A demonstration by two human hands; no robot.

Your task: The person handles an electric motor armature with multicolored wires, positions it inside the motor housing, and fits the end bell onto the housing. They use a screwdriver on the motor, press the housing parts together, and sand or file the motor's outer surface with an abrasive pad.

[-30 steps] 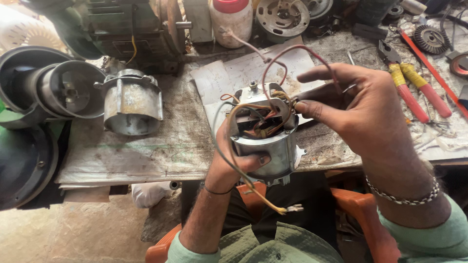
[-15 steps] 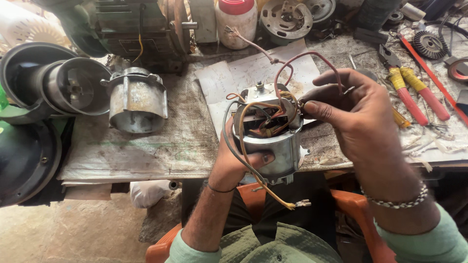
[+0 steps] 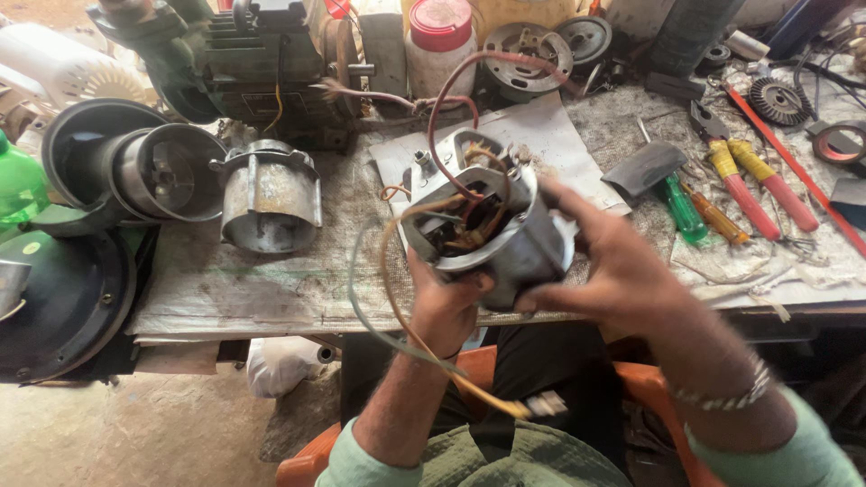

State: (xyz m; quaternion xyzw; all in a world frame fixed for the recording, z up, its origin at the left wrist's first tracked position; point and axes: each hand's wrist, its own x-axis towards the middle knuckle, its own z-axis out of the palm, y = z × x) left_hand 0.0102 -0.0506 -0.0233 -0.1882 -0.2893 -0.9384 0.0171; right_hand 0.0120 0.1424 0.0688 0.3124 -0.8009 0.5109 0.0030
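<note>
A: What's changed?

B: I see the motor stator housing (image 3: 492,234) tilted and lifted since 1 second ago, so its windings face up. My left hand (image 3: 446,302) grips it from below; my right hand (image 3: 613,271) clasps its right side.

A: Packages?

B: 1 white jar with red lid (image 3: 440,41), far centre; green bottle (image 3: 18,185), far left.

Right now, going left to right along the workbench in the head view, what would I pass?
Green plastic bottle → round grey metal housing → silver motor body with loose wires held in both hands → green-handled screwdriver → red-and-yellow-handled pliers.
</note>
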